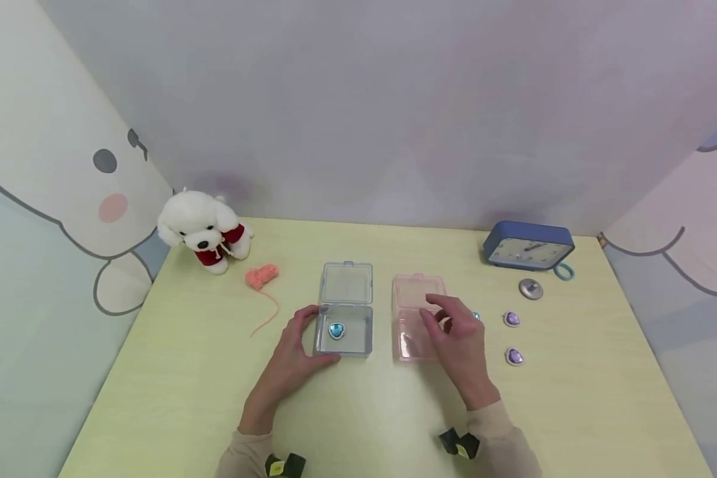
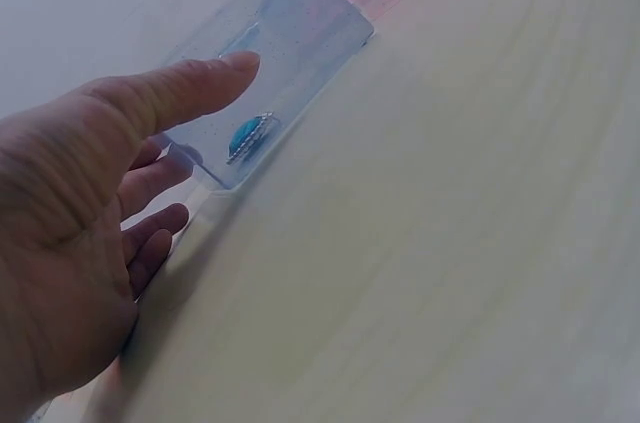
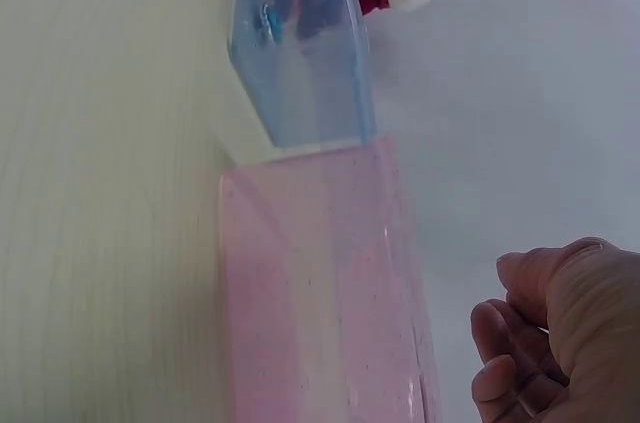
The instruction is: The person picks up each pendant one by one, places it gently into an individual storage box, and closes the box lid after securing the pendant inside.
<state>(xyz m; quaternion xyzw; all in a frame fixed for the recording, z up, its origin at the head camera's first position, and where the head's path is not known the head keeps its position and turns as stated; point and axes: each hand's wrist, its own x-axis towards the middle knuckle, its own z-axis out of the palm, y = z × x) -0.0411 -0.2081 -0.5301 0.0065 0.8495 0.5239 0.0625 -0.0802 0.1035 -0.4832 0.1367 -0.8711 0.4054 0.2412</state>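
My left hand (image 1: 291,358) holds the left side of a clear blue plastic box (image 1: 361,332), thumb along its front edge and fingers at the back. The box's lid is raised back, and a blue heart-shaped gem (image 1: 336,330) with a silvery border lies inside; the left wrist view shows the gem (image 2: 248,137) beside the thumb. Over an opened clear pink box (image 1: 409,348), my right hand (image 1: 459,342) hovers with loosely bent fingers, thumb and forefinger apart. Nothing shows between them. Another blue gem (image 1: 476,317) peeks out beyond the right hand, partly hidden by it.
Two purple gems (image 1: 512,319) lie to the right, near a round metal piece (image 1: 531,289), a light blue ring (image 1: 564,271) and a blue clock (image 1: 528,245). At the left are a white toy dog (image 1: 194,216) and a coral yarn bundle (image 1: 261,276) with a loose strand.
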